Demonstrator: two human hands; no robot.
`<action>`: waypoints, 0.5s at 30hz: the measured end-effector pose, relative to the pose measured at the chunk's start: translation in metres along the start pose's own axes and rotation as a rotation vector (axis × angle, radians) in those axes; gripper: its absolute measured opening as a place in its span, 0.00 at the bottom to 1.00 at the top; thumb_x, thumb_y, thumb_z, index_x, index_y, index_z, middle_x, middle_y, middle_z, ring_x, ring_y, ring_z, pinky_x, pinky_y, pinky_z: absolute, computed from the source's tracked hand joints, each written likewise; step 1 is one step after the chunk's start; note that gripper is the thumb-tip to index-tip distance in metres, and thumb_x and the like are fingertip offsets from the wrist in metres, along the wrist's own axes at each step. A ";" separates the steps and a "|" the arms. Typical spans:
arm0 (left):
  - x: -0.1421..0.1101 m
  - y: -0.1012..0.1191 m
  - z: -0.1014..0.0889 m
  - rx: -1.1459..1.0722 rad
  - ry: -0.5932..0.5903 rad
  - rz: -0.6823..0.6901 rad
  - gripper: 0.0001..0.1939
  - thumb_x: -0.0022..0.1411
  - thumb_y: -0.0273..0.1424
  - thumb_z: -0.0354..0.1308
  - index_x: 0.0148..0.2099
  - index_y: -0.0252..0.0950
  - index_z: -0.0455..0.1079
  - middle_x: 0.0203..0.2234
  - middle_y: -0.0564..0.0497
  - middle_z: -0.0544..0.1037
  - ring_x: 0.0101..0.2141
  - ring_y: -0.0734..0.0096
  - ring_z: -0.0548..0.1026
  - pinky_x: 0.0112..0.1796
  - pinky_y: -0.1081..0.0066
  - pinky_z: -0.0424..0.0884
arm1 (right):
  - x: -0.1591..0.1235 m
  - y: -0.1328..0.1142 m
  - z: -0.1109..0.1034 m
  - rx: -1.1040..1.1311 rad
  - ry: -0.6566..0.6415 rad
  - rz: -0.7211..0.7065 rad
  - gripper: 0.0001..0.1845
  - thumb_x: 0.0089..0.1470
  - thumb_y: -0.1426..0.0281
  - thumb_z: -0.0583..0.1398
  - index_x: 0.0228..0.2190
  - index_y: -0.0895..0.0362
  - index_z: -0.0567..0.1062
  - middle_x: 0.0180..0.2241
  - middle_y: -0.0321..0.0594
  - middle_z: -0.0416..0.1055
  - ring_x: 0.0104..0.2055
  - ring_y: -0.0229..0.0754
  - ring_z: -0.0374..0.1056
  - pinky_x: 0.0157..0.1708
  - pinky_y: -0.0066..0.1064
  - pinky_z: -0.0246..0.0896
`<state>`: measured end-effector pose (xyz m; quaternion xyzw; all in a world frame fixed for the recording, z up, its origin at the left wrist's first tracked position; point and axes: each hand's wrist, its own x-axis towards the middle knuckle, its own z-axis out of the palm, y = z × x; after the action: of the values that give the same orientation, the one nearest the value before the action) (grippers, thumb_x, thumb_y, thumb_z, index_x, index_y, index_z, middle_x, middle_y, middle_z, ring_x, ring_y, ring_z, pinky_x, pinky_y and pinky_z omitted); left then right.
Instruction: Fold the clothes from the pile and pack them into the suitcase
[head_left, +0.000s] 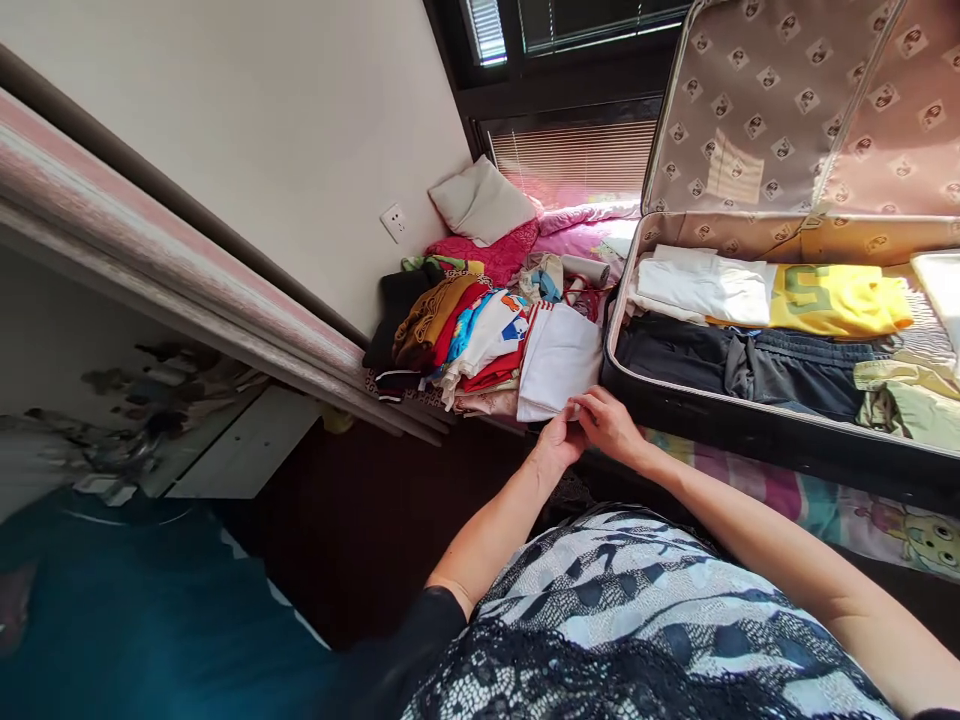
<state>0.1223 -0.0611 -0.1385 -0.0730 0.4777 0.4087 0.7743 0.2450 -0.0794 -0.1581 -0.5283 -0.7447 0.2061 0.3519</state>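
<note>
Our left hand (556, 441) and right hand (611, 428) meet at the fingertips by the white cloth (562, 358), prob for finer control, but we can't tell what's pinched, if anything.

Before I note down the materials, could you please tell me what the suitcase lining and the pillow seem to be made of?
The suitcase lining looks like thin printed fabric, wrinkling softly; the pillow seems matte woven cloth, judging by its creases, fibre unclear.

One suitcase (705, 412), one pillow (480, 205), one socket (393, 223), one yellow garment (836, 300) (singles, all).
</note>
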 end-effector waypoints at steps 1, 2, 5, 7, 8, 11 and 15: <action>0.000 0.001 -0.001 0.004 -0.003 0.009 0.09 0.68 0.20 0.66 0.33 0.33 0.74 0.27 0.50 0.79 0.27 0.72 0.76 0.33 0.74 0.76 | -0.003 0.000 -0.004 0.020 0.028 -0.006 0.16 0.67 0.73 0.54 0.45 0.58 0.82 0.42 0.48 0.75 0.43 0.45 0.72 0.45 0.34 0.69; -0.001 0.002 -0.002 0.006 -0.015 0.021 0.09 0.66 0.18 0.67 0.33 0.33 0.75 0.27 0.50 0.79 0.26 0.73 0.76 0.32 0.74 0.75 | -0.005 0.001 -0.007 0.034 0.052 -0.007 0.16 0.67 0.72 0.54 0.45 0.57 0.82 0.42 0.48 0.76 0.43 0.45 0.73 0.45 0.35 0.70; -0.004 0.006 -0.003 -0.002 -0.050 0.061 0.08 0.63 0.17 0.68 0.34 0.31 0.75 0.26 0.49 0.79 0.25 0.74 0.76 0.27 0.76 0.71 | -0.011 0.005 -0.012 0.054 0.098 0.013 0.16 0.67 0.69 0.54 0.44 0.55 0.82 0.42 0.48 0.77 0.43 0.46 0.74 0.44 0.36 0.72; -0.004 0.007 -0.003 0.011 -0.027 0.088 0.10 0.63 0.15 0.68 0.32 0.31 0.74 0.25 0.49 0.78 0.23 0.75 0.75 0.25 0.77 0.69 | -0.013 0.010 -0.010 0.058 0.087 0.033 0.17 0.66 0.68 0.54 0.44 0.56 0.82 0.42 0.50 0.77 0.42 0.47 0.74 0.44 0.37 0.73; -0.003 0.006 -0.004 0.027 -0.008 0.103 0.10 0.62 0.15 0.68 0.32 0.31 0.74 0.24 0.49 0.78 0.22 0.75 0.75 0.25 0.77 0.69 | -0.015 0.014 -0.007 0.056 0.066 0.043 0.17 0.66 0.68 0.54 0.44 0.56 0.82 0.43 0.50 0.77 0.42 0.47 0.74 0.44 0.38 0.73; 0.001 -0.001 -0.015 0.107 0.009 0.140 0.12 0.58 0.18 0.74 0.34 0.31 0.74 0.24 0.50 0.78 0.25 0.71 0.76 0.28 0.73 0.72 | -0.017 0.026 0.002 0.028 -0.011 0.073 0.18 0.63 0.67 0.54 0.45 0.57 0.82 0.44 0.51 0.77 0.45 0.50 0.75 0.49 0.43 0.74; -0.003 -0.009 -0.044 0.392 -0.180 0.203 0.18 0.52 0.29 0.82 0.39 0.34 0.77 0.27 0.49 0.79 0.31 0.64 0.81 0.36 0.67 0.77 | -0.019 0.039 0.008 0.005 -0.068 0.100 0.20 0.61 0.66 0.54 0.47 0.59 0.82 0.46 0.54 0.77 0.47 0.54 0.75 0.53 0.47 0.73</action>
<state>0.0976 -0.0910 -0.1622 0.1638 0.4816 0.3889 0.7681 0.2678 -0.0831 -0.1957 -0.5567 -0.7283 0.2431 0.3171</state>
